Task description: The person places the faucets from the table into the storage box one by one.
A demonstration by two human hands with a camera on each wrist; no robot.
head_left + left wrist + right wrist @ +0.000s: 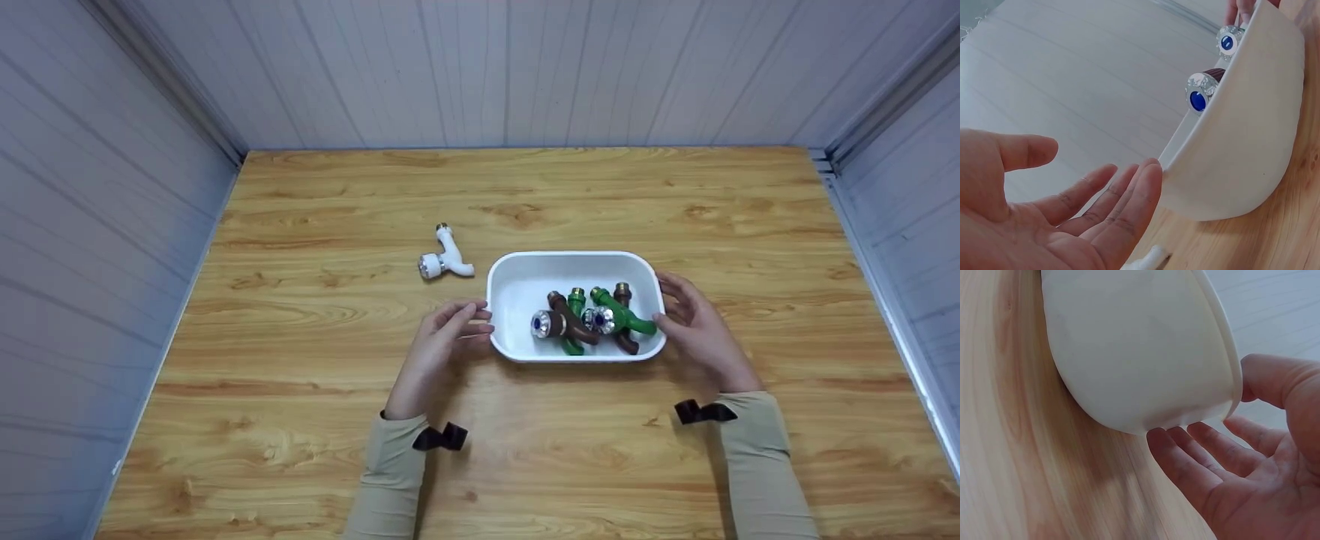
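Observation:
A white plastic tub (517,281) stands on the table, holding several brown and green taps with clear round knobs. A brown tap (576,324) and a green tap (621,316) lie uppermost, crossing others beneath. My left hand (444,337) is at the tub's left end. Its fairly straight fingertips touch the outer wall, and the thumb stays apart, as the left wrist view shows. At the opposite end my right hand (701,330) holds the tub, thumb on the rim and fingers against the outside wall (1140,349). A white tap (450,259) lies on the table beyond my left hand.
The wood-grain table (315,337) is bordered by a pale panelled wall (510,75) at the back and by further panels on the left and right. Black straps (442,436) circle both wrists over the sleeves.

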